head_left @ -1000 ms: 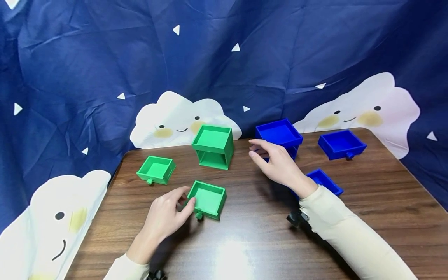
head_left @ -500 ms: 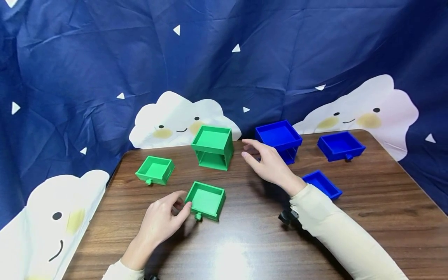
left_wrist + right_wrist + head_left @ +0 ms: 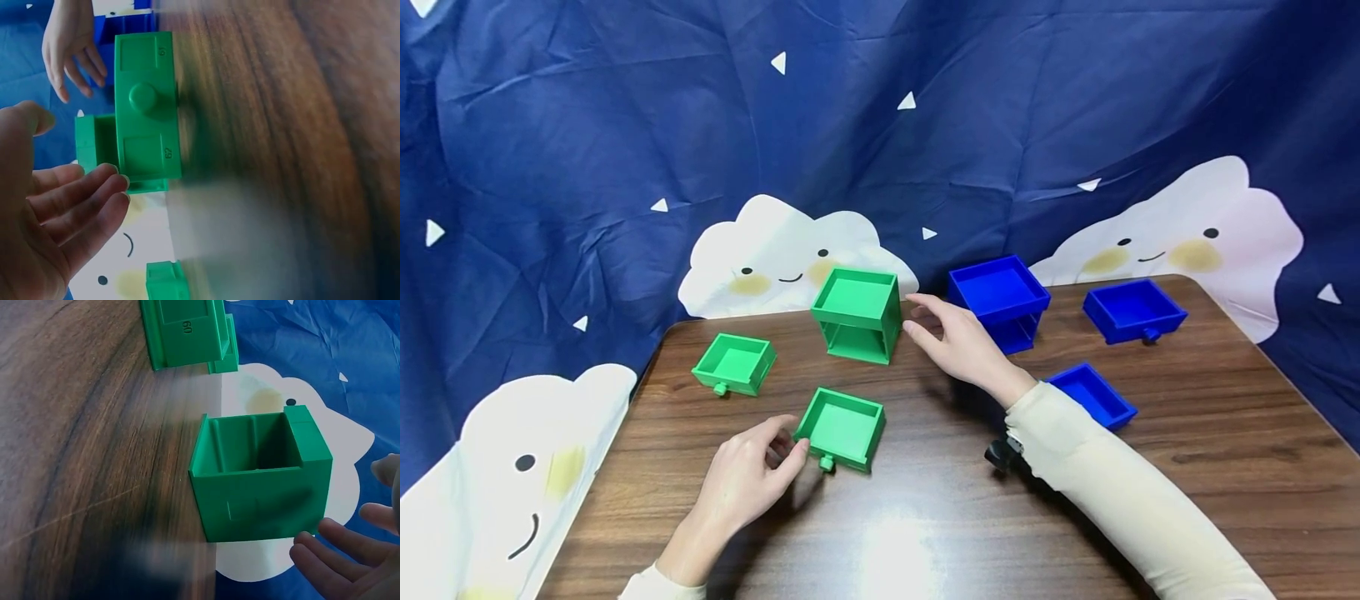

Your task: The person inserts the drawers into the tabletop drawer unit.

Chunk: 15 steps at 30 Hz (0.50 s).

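- left hand (image 3: 741,477), loosely spread, is hovering by the left edge of the nearer green drawer (image 3: 844,425);
- right hand (image 3: 961,340), also spread, is hovering beside the green box (image 3: 856,297);
- bench (image 3: 917,408) is showing between drawer and box.

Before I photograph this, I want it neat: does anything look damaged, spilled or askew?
No damage or spill shows. The nearer blue drawer, partly hidden by the right sleeve, looks askew: it sits angled differently from the farther blue drawer.

"What's on your feed?"
"I see blue cloth (image 3: 842,108) printed with white clouds (image 3: 782,258) and triangles (image 3: 778,63), behind a wood-grain table (image 3: 970,525)."
"On it?"
"A blue cabinet (image 3: 1000,289), a blue drawer (image 3: 1133,308) to its right, a second drawer (image 3: 1092,395) nearer my camera."
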Motion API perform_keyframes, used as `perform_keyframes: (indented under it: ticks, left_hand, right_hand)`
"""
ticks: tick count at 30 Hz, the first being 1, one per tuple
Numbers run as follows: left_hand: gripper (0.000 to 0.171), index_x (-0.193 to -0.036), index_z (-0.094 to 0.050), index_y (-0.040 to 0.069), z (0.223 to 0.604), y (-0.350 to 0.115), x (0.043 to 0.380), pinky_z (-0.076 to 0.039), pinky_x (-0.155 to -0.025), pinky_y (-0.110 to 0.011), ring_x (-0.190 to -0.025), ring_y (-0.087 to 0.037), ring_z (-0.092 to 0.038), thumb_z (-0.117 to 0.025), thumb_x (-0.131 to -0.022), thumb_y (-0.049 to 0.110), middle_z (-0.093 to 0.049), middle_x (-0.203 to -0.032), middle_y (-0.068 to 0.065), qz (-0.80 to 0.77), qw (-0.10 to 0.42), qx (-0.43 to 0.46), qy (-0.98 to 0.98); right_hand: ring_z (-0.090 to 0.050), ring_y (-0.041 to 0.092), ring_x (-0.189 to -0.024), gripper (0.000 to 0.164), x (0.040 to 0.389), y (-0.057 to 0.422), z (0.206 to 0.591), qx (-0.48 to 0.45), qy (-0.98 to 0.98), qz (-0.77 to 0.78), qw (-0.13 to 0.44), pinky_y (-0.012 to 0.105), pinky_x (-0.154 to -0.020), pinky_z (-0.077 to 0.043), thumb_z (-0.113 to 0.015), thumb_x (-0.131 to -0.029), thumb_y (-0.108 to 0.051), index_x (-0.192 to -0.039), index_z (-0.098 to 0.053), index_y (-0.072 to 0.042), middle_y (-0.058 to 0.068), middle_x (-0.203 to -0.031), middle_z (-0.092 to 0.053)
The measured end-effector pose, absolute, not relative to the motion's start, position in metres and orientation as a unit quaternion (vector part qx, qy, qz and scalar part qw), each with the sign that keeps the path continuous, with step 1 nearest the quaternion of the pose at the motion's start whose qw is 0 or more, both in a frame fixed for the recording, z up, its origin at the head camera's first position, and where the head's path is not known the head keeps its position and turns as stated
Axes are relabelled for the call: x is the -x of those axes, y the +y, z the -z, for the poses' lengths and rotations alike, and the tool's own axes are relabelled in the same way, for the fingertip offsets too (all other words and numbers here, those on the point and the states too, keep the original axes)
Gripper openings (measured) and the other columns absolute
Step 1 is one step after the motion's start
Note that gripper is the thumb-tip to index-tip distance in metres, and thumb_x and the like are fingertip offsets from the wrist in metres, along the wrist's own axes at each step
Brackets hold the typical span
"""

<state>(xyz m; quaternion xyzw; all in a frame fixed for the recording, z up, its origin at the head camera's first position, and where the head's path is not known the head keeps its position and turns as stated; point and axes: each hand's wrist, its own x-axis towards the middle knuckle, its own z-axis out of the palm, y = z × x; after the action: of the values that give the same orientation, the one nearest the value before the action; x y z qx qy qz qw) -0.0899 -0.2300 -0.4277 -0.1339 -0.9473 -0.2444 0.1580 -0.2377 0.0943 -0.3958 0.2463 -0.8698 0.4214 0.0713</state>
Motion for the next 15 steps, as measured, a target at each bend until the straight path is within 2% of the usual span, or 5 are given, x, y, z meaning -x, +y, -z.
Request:
perform_keyframes:
  ticks: [4, 11, 15]
  left_hand:
    - [0.026, -0.115, -0.078, 0.011, 0.430, -0.232, 0.087, -0.056, -0.064, -0.024, -0.066, 0.007, -0.063, -0.082, -0.093, 0.023, -0.074, -0.081, 0.011, 0.247, 0.153, 0.129, -0.948]
    - [0.020, -0.110, -0.079, 0.013, 0.433, -0.234, 0.086, -0.055, -0.064, -0.023, -0.067, 0.009, -0.061, -0.082, -0.093, 0.023, -0.072, -0.079, 0.015, 0.249, 0.138, 0.126, -0.950]
    - [0.020, -0.108, -0.078, 0.012, 0.436, -0.234, 0.085, -0.054, -0.064, -0.022, -0.068, 0.009, -0.060, -0.082, -0.092, 0.024, -0.071, -0.078, 0.016, 0.248, 0.122, 0.123, -0.953]
  right_hand:
    - [-0.073, 0.035, -0.118, 0.048, 0.243, 0.089, 0.397, -0.240, -0.870, -0.425, 0.074, 0.055, -0.103, -0.058, -0.064, -0.109, -0.024, -0.151, -0.058, -0.004, 0.021, -0.131, -0.074]
    - [-0.070, 0.036, -0.125, 0.048, 0.254, 0.083, 0.402, -0.223, -0.873, -0.427, 0.074, 0.055, -0.106, -0.055, -0.063, -0.110, -0.028, -0.153, -0.058, -0.007, 0.019, -0.137, -0.072]
    - [-0.071, 0.033, -0.123, 0.048, 0.259, 0.080, 0.406, -0.223, -0.869, -0.436, 0.071, 0.056, -0.107, -0.055, -0.063, -0.110, -0.028, -0.154, -0.058, -0.008, 0.018, -0.136, -0.074]
